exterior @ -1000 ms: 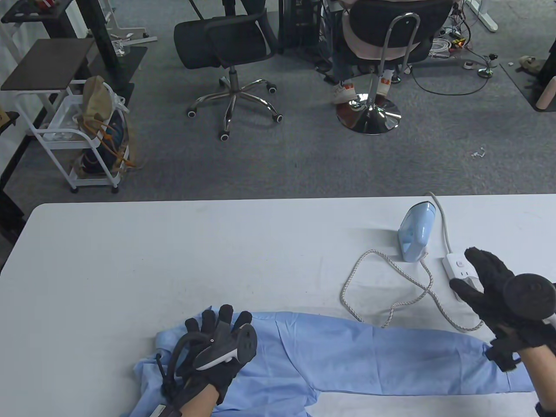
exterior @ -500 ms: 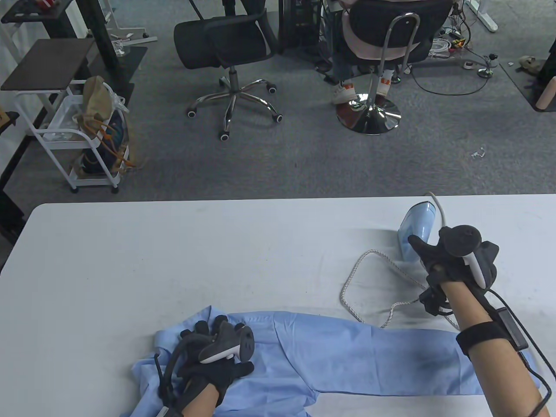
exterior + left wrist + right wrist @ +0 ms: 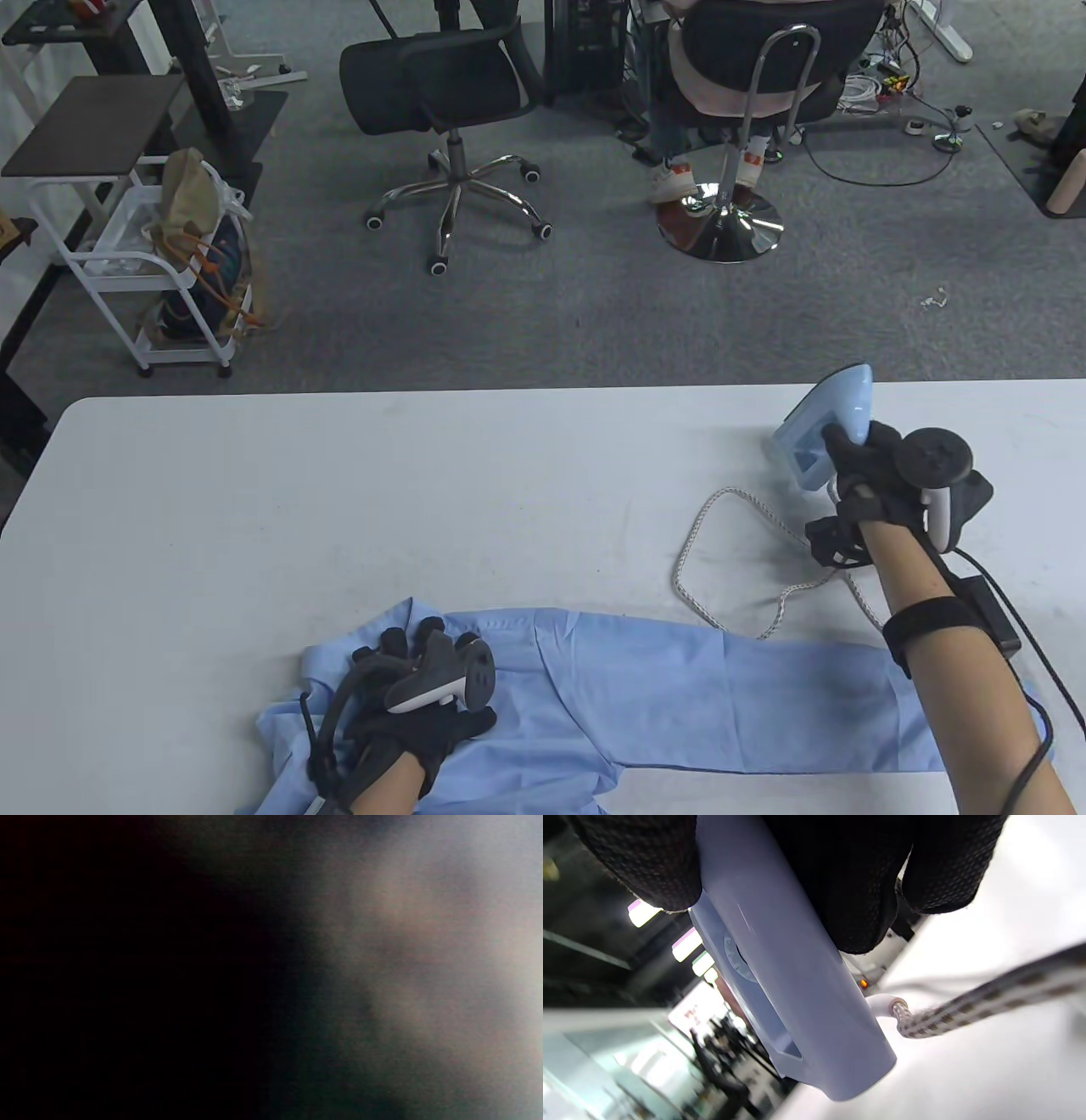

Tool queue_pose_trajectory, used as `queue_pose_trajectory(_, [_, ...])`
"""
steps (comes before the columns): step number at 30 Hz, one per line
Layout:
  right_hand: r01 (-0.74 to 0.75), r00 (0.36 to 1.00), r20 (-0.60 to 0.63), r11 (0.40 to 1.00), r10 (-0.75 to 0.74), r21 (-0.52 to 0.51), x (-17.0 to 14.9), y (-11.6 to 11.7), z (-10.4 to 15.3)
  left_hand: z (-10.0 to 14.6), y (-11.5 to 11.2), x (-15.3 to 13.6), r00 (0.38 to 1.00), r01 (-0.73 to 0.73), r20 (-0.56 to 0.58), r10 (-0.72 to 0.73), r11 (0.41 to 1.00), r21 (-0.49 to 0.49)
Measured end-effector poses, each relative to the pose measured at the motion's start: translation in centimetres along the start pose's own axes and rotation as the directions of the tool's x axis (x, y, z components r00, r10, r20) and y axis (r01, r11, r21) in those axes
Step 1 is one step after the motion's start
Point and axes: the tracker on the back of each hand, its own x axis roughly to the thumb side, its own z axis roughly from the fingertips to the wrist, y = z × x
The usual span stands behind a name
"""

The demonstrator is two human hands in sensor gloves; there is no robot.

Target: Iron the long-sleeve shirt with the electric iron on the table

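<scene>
On the smooth white desk (image 3: 339, 492) our soft, creased blue shirt (image 3: 679, 696) lay along the near edge, its sleeve stretched rightward. Our left hand (image 3: 416, 696) rested on it, fingers relaxed and flat. Our right hand (image 3: 865, 484) curled its fingers round the hard, glossy pale-blue iron (image 3: 819, 433), tilted, well apart from the shirt. We judged the braided cord (image 3: 730, 586), looped beside the sleeve, might snag or drag the cloth.
</scene>
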Motion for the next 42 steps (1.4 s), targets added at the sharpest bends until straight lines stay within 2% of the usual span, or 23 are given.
queue_pose_trajectory(1, [0.022,0.998,0.065,0.998,-0.019,-0.056,0.7,-1.4,-0.3,0.0,0.0,0.0,1.0,-0.001,0.001,0.001,1.0,0.0])
queue_pose_trajectory(4, [-0.022,0.968,0.24,0.977,0.073,-0.21,3.0,-5.9,-0.6,0.0,0.0,0.0,1.0,-0.002,0.002,0.002,1.0,-0.001])
queue_pose_trajectory(6, [-0.012,0.919,0.369,0.944,0.141,-0.329,5.3,-10.2,-0.3,0.1,0.0,0.0,1.0,-0.002,0.003,0.002,1.0,-0.002])
queue_pose_trajectory(8, [-0.027,0.872,0.436,0.911,0.224,-0.412,6.8,-13.4,0.6,0.1,0.0,0.0,1.0,-0.002,0.003,0.002,1.0,-0.002])
queue_pose_trajectory(11, [-0.023,0.776,0.56,0.9,0.291,-0.436,9.1,-16.7,3.1,0.1,-0.1,0.0,1.0,0.0,0.004,0.0,1.0,-0.002])
queue_pose_trajectory(15, [-0.062,0.689,0.668,0.94,0.283,-0.334,11.7,-17.5,7.8,0.1,-0.1,0.0,1.0,0.001,0.003,-0.001,1.0,-0.002])
queue_pose_trajectory(18, [-0.037,0.54,0.79,0.945,0.292,-0.324,14.1,-16.1,11.9,0.1,-0.1,0.0,1.0,-0.001,0.002,0.001,1.0,-0.003])
queue_pose_trajectory(21, [-0.166,0.486,0.834,0.964,0.263,-0.208,16.3,-13.4,15.4,0.1,-0.1,0.0,1.0,-0.003,0.001,0.003,1.0,-0.004])
queue_pose_trajectory(23, [-0.295,0.471,0.848,0.95,0.242,-0.107,17.6,-10.4,17.7,0.2,-0.1,0.0,1.0,-0.004,0.0,0.004,1.0,-0.005])
queue_pose_trajectory(25, [-0.472,0.464,0.858,0.881,0.221,0.029,18.4,-6.8,19.6,0.2,-0.1,0.0,1.0,-0.004,-0.001,0.004,1.0,-0.005])
queue_pose_trajectory(27, [-0.583,0.457,0.866,0.803,0.201,0.121,18.3,-3.2,21.2,0.2,-0.1,0.0,1.0,-0.004,-0.002,0.004,1.0,-0.004])
queue_pose_trajectory(28, [-0.651,0.465,0.863,0.738,0.2,0.179,18.0,-0.9,22.2,0.2,-0.1,0.0,1.0,-0.005,-0.002,0.005,1.0,-0.004])
queue_pose_trajectory(31, [-0.756,0.474,0.854,0.598,0.217,0.267,16.5,4.8,24.6,0.2,-0.2,0.0,1.0,-0.005,-0.001,0.005,1.0,-0.003])
queue_pose_trajectory(33, [-0.779,0.496,0.838,0.542,0.225,0.316,15.5,7.5,25.9,0.2,-0.2,0.0,1.0,-0.005,0.0,0.005,1.0,-0.002])
queue_pose_trajectory(36, [-0.784,0.537,0.81,0.493,0.234,0.377,14.4,10.6,27.7,0.2,-0.2,0.0,1.0,-0.004,0.0,0.004,1.0,-0.002])
queue_pose_trajectory(38, [-0.786,0.544,0.801,0.486,0.25,0.382,14.2,11.7,28.5,0.2,-0.2,0.0,1.0,-0.004,0.0,0.004,1.0,-0.002])
queue_pose_trajectory(42, [-0.817,0.51,0.805,0.464,0.304,0.343,14.2,13.3,29.9,0.2,-0.2,0.0,1.0,-0.004,0.001,0.004,1.0,-0.002])
